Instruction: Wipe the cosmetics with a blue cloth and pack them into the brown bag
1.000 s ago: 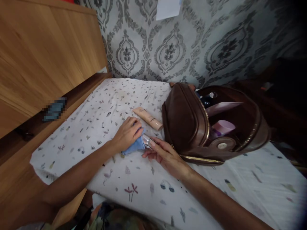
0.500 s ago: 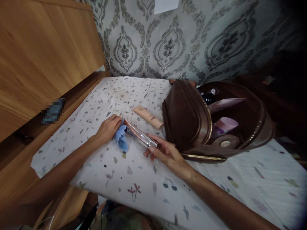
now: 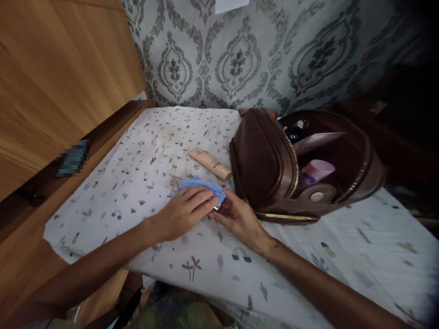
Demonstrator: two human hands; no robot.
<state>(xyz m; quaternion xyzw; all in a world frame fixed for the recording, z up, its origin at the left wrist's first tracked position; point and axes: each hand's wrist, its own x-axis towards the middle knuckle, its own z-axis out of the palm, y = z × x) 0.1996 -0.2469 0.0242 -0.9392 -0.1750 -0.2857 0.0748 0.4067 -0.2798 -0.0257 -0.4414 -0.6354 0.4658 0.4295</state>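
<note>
My right hand (image 3: 240, 217) grips the silver cap end of a shiny cosmetic tube (image 3: 175, 177). Over the middle of that tube lies a blue cloth (image 3: 206, 183), pressed on by my left hand (image 3: 188, 210) with its fingers wrapped round it. Only the tube's thin pinkish end and a bit of its cap show past the cloth. A beige cosmetic tube (image 3: 210, 163) lies on the patterned sheet just beyond my hands.
To the right stands an open brown leather bag (image 3: 262, 157) holding a lilac-capped item (image 3: 318, 169), a pale pink flat item (image 3: 315, 141) and dark items. White sheet (image 3: 137, 151) with small prints covers the surface. A wooden cabinet (image 3: 68, 64) borders the left; patterned wallpaper (image 3: 236, 64) is behind.
My left hand has moved right with the blue cloth, from the tube's thin end onto its middle, near the cap. My right hand still holds the cap end.
</note>
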